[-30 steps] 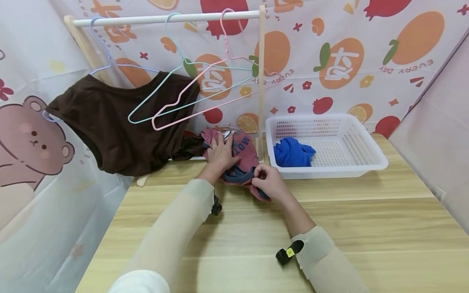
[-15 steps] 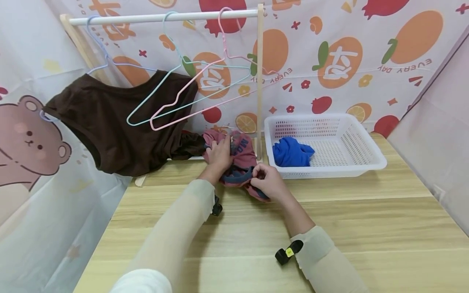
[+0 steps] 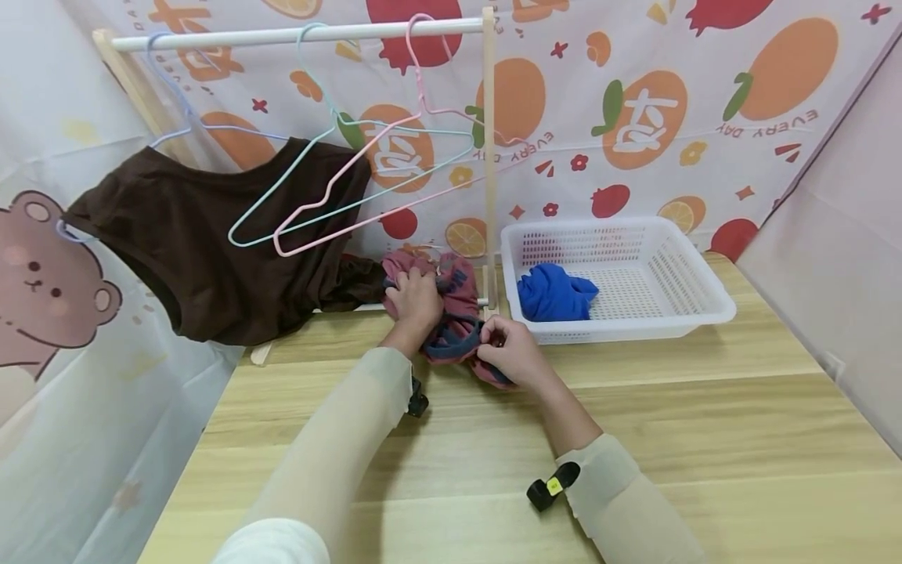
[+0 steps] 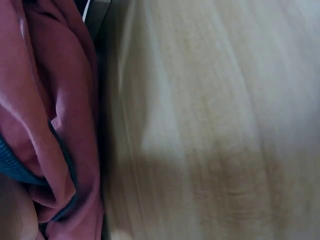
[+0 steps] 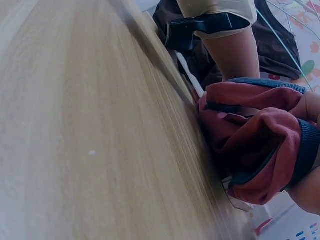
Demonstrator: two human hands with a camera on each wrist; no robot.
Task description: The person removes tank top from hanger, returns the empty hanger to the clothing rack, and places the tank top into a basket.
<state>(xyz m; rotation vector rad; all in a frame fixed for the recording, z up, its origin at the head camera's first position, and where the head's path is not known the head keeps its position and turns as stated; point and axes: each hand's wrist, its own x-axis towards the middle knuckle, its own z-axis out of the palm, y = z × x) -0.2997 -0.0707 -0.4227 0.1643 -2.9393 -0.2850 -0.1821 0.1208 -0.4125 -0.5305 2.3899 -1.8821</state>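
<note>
A muted-red shirt (image 3: pixel 461 298) with navy ribbed trim and dark lettering lies bunched at the table's back, by the foot of the rack. My left hand (image 3: pixel 414 304) grips its left part, fingers bent into the cloth. My right hand (image 3: pixel 513 350) pinches the navy trim at the near right, thumb against fingertips. Between the hands a band of trim forms an open loop. Folds of the shirt (image 4: pixel 65 95) fill the left side of the left wrist view. In the right wrist view the shirt (image 5: pixel 265 145) hangs in loose folds, and part of the right hand (image 5: pixel 307 192) shows at the edge.
A rack with a white bar (image 3: pixel 268 37) carries a mint hanger (image 3: pixel 331 110), a pink hanger (image 3: pixel 420 94) and a blue hanger (image 3: pixel 186 113) with a brown top (image 3: pixel 225 235). Right of it stands a white basket (image 3: pixel 634 323) containing blue cloth (image 3: pixel 555 294). Wooden table (image 3: pixel 634 415) lies in front.
My left hand's fingers have drawn together and gathered the cloth, so the lettering is mostly folded away. The trim loop has widened. My right hand keeps its pinch. The head view has shifted slightly.
</note>
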